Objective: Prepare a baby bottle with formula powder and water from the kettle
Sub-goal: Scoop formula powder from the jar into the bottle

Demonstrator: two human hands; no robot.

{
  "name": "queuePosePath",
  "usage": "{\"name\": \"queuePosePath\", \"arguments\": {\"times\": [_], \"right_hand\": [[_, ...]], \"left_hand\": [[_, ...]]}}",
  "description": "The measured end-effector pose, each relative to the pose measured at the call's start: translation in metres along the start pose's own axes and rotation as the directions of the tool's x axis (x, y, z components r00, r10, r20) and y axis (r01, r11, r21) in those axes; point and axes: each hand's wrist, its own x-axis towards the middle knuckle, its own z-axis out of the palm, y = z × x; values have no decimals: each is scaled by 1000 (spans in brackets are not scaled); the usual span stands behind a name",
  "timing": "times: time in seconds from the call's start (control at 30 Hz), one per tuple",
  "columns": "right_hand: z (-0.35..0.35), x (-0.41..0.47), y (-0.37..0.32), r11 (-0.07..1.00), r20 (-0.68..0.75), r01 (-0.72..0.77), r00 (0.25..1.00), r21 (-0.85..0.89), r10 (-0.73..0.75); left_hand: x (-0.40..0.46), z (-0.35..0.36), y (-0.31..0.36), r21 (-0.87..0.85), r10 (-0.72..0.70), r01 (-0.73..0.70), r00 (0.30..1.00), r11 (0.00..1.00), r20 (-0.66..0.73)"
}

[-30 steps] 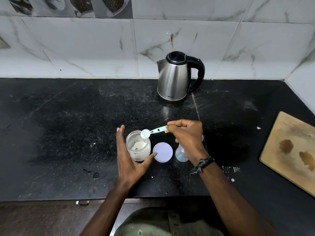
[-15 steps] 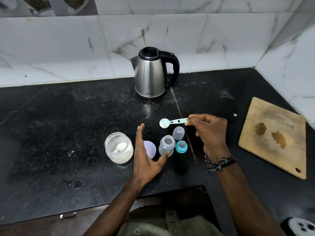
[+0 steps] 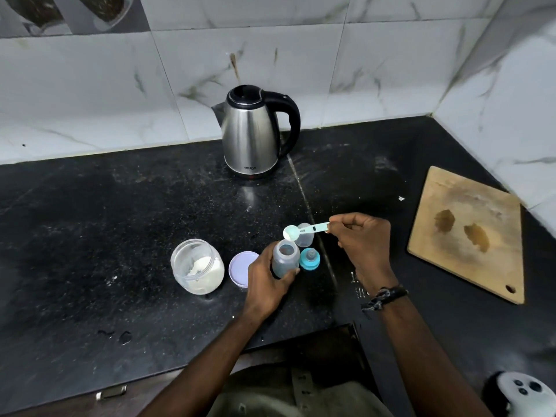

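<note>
My left hand (image 3: 266,279) grips the small open baby bottle (image 3: 285,256), which stands upright on the black counter (image 3: 120,236). My right hand (image 3: 362,240) pinches the handle of a pale blue scoop (image 3: 302,230); its bowl holds white powder and hovers just above the bottle's mouth. The open glass jar of formula powder (image 3: 197,266) stands to the left, its lilac lid (image 3: 239,267) flat beside it. The teal nipple ring (image 3: 310,258) and clear cap (image 3: 305,237) sit right of the bottle. The steel kettle (image 3: 251,136) stands at the back.
A wooden cutting board (image 3: 469,233) lies at the right near the tiled corner wall. A white and black device (image 3: 523,389) sits at the bottom right. Small spills and specks dot the counter's front left.
My left hand left the jar and closed around the bottle. My right hand carried the filled scoop from over the jar to above the bottle's mouth. The camera swung left and nearer.
</note>
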Motion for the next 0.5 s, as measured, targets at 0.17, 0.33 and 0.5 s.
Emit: {"name": "queuePosePath", "arguments": {"times": [0.17,0.33,0.5], "right_hand": [[1,-1,2,998,7,43,999,-48,-43],[1,-3,-4,989,17,120,993,-81,-119],[1,-7,-13,964,44,234,972,-125,-231]], "left_hand": [[-1,-1,9,-49,0,-2,999,999,-44],[1,-10,20,-33,7,-10,998,999,-67],[0,-17,22,-33,75,-78,994,996,-79]]}}
